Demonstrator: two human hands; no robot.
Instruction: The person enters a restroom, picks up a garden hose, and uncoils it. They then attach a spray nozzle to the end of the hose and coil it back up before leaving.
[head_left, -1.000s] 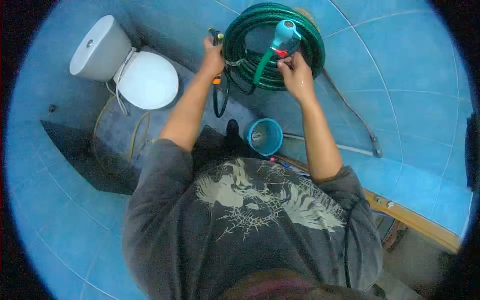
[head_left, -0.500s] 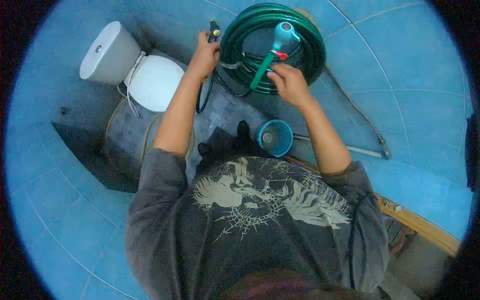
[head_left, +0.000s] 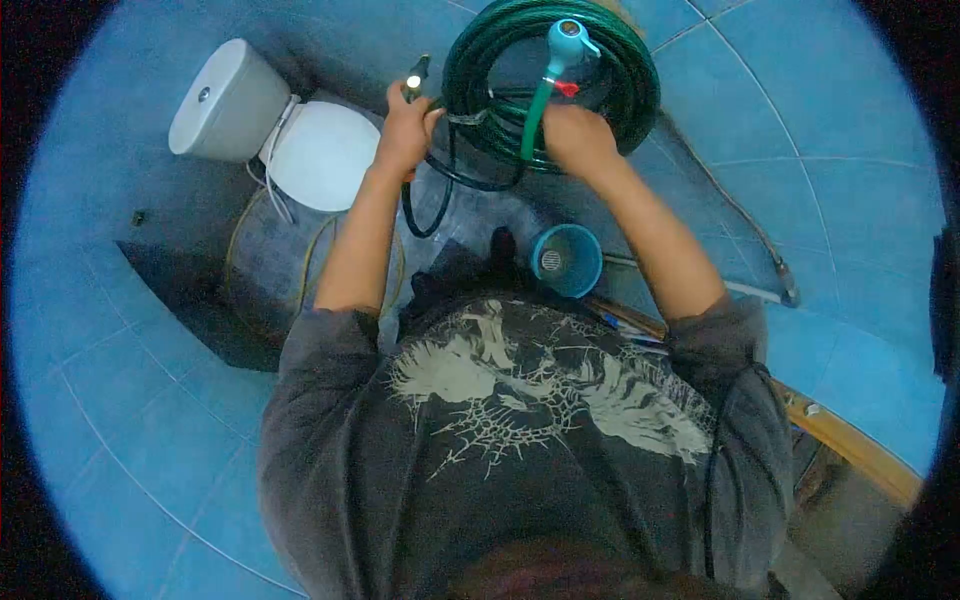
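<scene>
My left hand (head_left: 405,138) is closed around a black hose nozzle (head_left: 417,78) with a bright, light-catching spot on it. A thin black hose (head_left: 428,230) loops down below this hand and back up toward the right. My right hand (head_left: 582,140) is curled against a short green tube (head_left: 537,120), its fingertips hidden. That tube hangs from a light-blue rounded fitting (head_left: 568,38) with a red lever (head_left: 567,89). Behind both lies a large coil of dark green hose (head_left: 640,85) against the wall.
A white toilet (head_left: 322,155) stands at the left. Near my feet is a blue bucket (head_left: 567,262). A pipe (head_left: 735,212) runs down the blue tiled wall at the right, and a yellowish hose (head_left: 233,245) curves over the grey floor.
My right hand has turned and closed lower against the green tube, which now bends. The black hose loop shows more fully. My left hand keeps the nozzle; the view has shifted slightly.
</scene>
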